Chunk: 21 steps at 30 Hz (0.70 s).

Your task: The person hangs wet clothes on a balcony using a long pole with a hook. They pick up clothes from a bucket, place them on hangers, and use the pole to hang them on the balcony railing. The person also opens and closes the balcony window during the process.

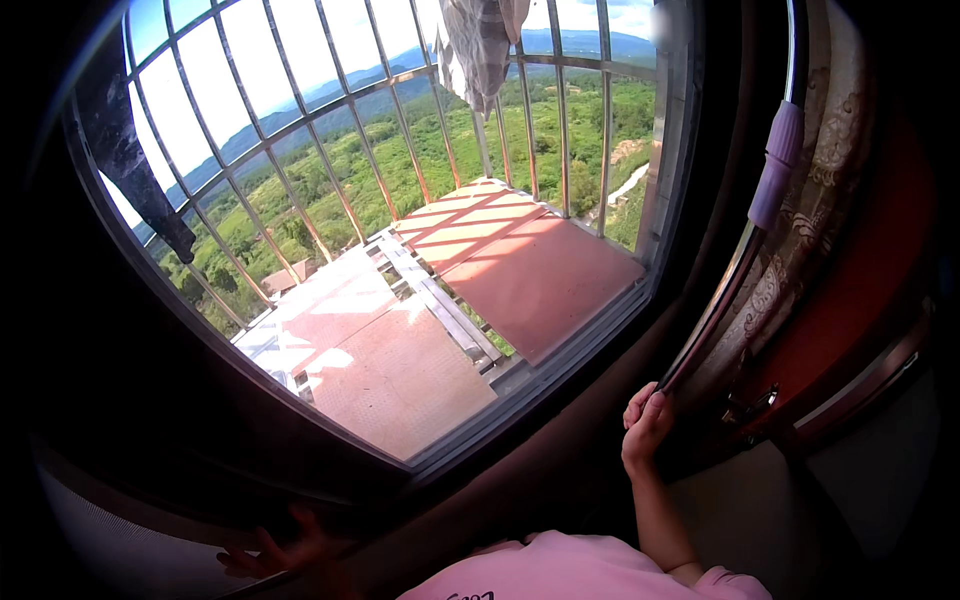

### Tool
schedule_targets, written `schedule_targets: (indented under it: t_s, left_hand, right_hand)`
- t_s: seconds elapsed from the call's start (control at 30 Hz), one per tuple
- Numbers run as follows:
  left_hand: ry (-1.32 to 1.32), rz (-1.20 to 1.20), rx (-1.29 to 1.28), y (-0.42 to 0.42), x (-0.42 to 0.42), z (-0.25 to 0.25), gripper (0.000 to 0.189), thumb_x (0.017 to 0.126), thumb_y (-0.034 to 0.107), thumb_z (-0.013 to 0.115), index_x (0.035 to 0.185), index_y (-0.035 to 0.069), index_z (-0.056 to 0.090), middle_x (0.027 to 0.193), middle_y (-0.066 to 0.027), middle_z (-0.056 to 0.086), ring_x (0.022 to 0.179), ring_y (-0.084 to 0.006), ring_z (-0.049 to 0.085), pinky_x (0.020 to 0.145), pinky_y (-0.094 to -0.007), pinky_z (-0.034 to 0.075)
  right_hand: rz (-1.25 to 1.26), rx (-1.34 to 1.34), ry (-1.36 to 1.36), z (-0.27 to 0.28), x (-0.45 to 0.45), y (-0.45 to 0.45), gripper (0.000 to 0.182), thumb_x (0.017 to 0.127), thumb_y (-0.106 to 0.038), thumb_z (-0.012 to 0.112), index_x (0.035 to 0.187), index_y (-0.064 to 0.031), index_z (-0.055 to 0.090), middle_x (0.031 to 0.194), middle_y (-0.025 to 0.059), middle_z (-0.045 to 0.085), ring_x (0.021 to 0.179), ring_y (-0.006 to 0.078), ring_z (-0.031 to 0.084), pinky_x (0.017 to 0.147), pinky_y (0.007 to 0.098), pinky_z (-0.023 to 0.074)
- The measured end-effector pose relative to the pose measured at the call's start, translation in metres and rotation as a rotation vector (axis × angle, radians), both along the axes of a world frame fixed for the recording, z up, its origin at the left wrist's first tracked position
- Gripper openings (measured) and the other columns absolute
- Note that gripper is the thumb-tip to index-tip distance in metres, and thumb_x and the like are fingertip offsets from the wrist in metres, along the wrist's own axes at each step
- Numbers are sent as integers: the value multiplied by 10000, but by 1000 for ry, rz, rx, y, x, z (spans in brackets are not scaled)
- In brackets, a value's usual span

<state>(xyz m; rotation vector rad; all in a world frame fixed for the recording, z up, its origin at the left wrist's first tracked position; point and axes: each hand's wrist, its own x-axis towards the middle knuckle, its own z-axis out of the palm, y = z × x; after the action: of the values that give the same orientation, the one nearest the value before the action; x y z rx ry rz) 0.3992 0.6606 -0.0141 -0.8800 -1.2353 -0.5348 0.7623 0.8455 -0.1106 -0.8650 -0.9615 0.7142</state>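
My right hand (646, 424) is closed around the lower end of a metal pole (712, 307). The pole rises past a patterned curtain (772, 292) and has a purple plastic collar (778, 161) partway up. Its top runs out of view. At the lower left, in deep shadow, my left hand (281, 551) is spread with its fingers apart, holding nothing, near the dark wall below the window. Clothes hang outside: a pale garment (480, 56) at the top and a dark one (139, 150) at the left.
An open window frame (540, 382) faces me. Beyond it, metal bars (360, 142) enclose a ledge with reddish boards (532, 277) and paler boards (397, 375), with a slatted gap between. Red wooden furniture (840, 300) with a metal handle stands at the right.
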Motion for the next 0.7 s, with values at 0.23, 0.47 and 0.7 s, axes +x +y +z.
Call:
schedule_targets:
  t_s: [0.23,0.47,0.7]
  left_hand:
    - [52,116,-16,-40,-53,0,474,777,277,624,1191,134,442,1282,-219,397,1195,-389,379,1001,-568,128]
    - [-36,298,9,-57,-38,15,401,861,290,515,1214,101,488,1306,-192,381,1191,-350,392,982,-509,241]
    - [-188,103,-146,18,75,3,462,884,310,453,1265,51,419,1376,-219,253,1275,-381,247,1004,-523,215]
  right_hand:
    - [-72,-106,72,-2,37,30,320,930,-358,388,734,-108,352,581,-55,317,456,15,252,404,176,185]
    - [-350,-152,-261,-12,86,85,353,882,-291,543,983,44,497,688,37,530,606,168,503,605,285,443]
    - [-418,97,-230,24,81,169,274,879,-276,546,815,-12,513,673,53,526,552,126,548,536,256,445]
